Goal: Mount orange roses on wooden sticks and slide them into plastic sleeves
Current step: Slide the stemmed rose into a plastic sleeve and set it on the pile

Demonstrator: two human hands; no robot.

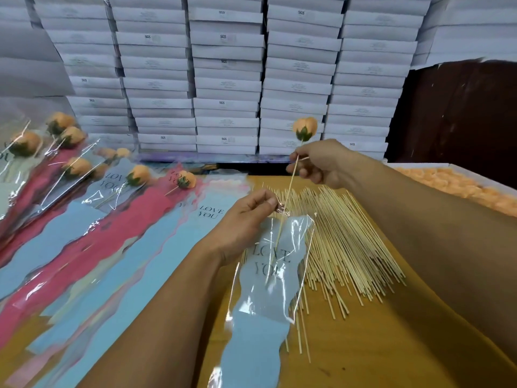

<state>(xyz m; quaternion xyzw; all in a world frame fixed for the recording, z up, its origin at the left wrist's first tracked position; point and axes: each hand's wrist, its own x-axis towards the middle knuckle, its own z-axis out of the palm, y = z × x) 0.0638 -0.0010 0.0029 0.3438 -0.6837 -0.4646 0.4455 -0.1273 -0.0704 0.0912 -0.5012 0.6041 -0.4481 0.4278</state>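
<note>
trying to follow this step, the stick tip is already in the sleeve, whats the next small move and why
Probably push the stick further down: the right hand pinches it below the rose, the left hand holds the sleeve mouth open, and the rose sits well above that opening.

On the table, a spread of loose sticks lies right of centre. Over its left edge lies a plastic sleeve, with the lower end of a stick inside its mouth; that stick carries a rose at its top, above the sleeve. Left of this, empty sleeves lie overlapped, and behind them at far left lie sleeved roses. A tray of loose roses sits at the right edge. Stacked boxes stand behind everything.
</note>
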